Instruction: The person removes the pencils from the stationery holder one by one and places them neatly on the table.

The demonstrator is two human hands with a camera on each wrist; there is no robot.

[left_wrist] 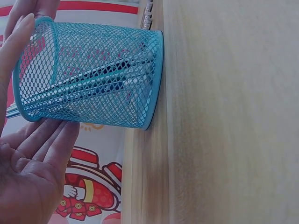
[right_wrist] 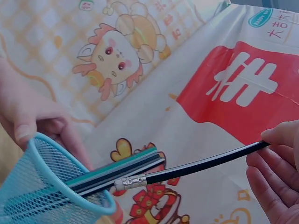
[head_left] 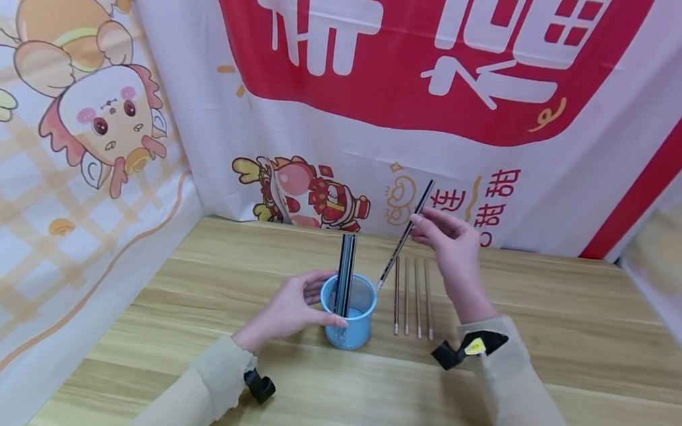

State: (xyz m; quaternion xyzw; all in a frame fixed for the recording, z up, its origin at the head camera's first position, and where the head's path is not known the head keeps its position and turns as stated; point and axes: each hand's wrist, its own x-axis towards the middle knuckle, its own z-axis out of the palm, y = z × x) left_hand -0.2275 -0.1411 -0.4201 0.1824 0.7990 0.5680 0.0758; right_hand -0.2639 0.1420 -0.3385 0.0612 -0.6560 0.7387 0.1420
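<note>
A light blue mesh pencil cup (head_left: 350, 337) stands on the table, with several dark pencils (head_left: 346, 257) upright inside it. My left hand (head_left: 296, 305) grips the cup from its left, thumb on the near side and fingers behind. Above and right of the cup, my right hand (head_left: 452, 250) pinches a black pencil (right_wrist: 205, 164) near its upper end. This pencil slants, its silver eraser end lowest, close to the cup's right rim; in the right wrist view that end appears over the cup's opening. Whether it touches the rim, I cannot tell.
Right of the cup, several reddish-brown and tan pencils (head_left: 417, 297) lie side by side on the wooden table (head_left: 361, 404), eraser ends towards me. A printed cloth (head_left: 214, 127) hangs behind the table and along its left side.
</note>
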